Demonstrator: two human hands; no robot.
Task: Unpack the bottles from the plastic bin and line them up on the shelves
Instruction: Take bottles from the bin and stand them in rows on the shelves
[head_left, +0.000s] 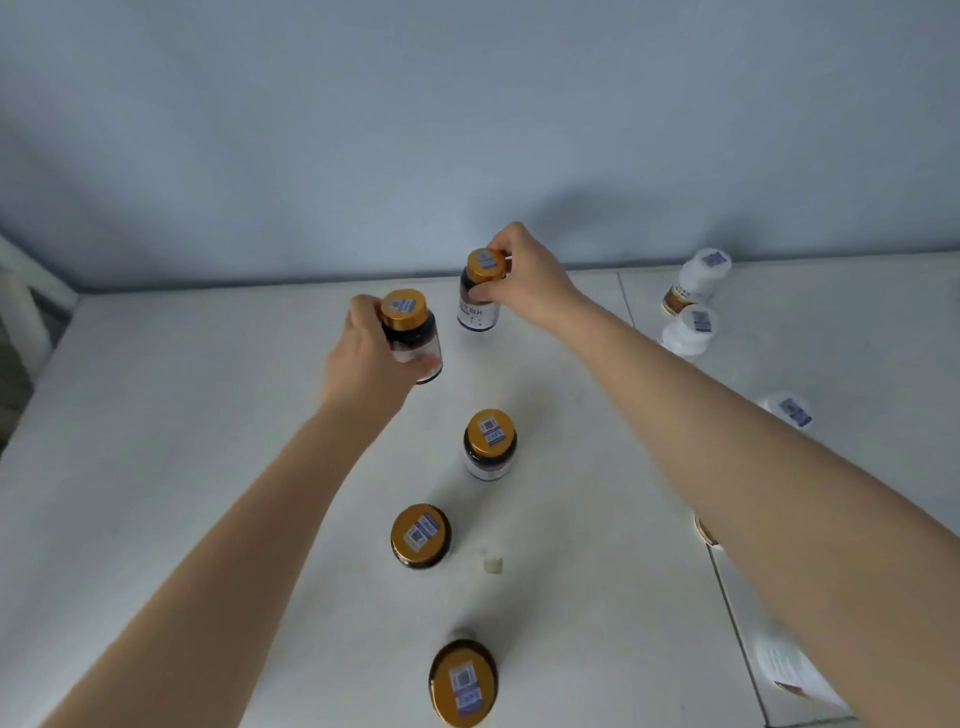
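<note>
I look down on a white shelf top. My left hand grips a dark bottle with a gold cap by its side, held slightly tilted. My right hand holds a second gold-capped dark bottle by its cap, near the back wall. Three more gold-capped dark bottles stand in a rough line toward me: one in the middle, one closer, one nearest. The plastic bin is out of view.
White bottles with white caps stand at the right: two at the back and one partly behind my right forearm. A small pale bit lies on the surface. A seam divides the panels. The grey-blue wall bounds the back.
</note>
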